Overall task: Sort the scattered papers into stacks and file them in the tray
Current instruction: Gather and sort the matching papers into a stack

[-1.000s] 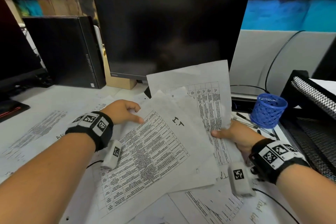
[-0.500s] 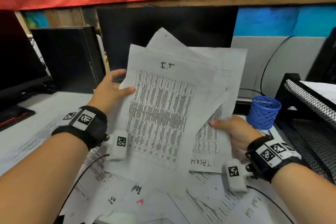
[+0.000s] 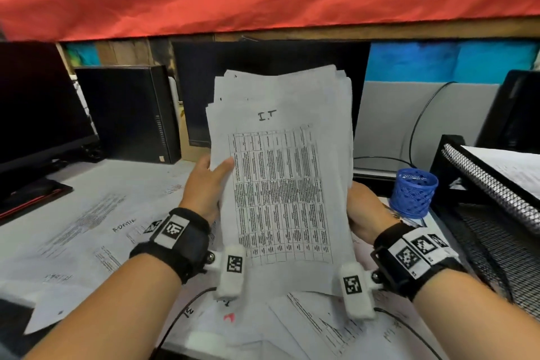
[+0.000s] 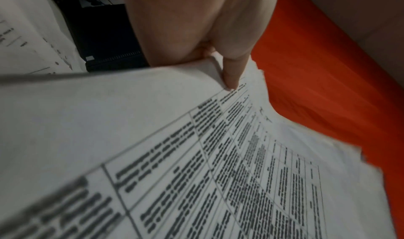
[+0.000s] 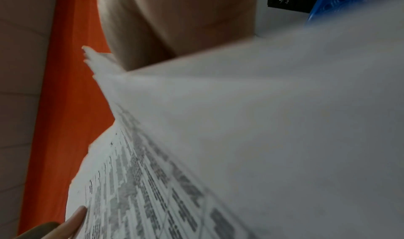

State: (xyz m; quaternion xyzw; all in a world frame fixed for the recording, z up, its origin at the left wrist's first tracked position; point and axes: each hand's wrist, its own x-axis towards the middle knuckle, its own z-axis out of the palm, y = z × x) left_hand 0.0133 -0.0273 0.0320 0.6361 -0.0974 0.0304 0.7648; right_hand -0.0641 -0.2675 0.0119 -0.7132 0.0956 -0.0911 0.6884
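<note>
I hold a stack of printed papers (image 3: pixel 280 178) upright in front of the monitor; the top sheet has a table and "I.T" written by hand. My left hand (image 3: pixel 214 177) grips the stack's left edge, thumb laid across the front; the left wrist view shows that thumb on the papers (image 4: pixel 196 156). My right hand (image 3: pixel 358 207) holds the right edge from behind, its fingers hidden by the papers (image 5: pixel 240 147). More loose sheets (image 3: pixel 96 222) lie scattered on the desk below. The black mesh tray (image 3: pixel 493 193) stands at the right with paper on its top tier.
A blue mesh pen cup (image 3: pixel 415 193) stands just right of my right hand, beside the tray. A dark monitor (image 3: pixel 263 67) rises behind the stack, a black PC case (image 3: pixel 128 111) and a second screen (image 3: pixel 38 114) stand at the left. Red cloth hangs overhead.
The fanned sheets, lifted off the desk a second ago, have been squared into one upright stack. Both hands closed in on its side edges, the left moving right.
</note>
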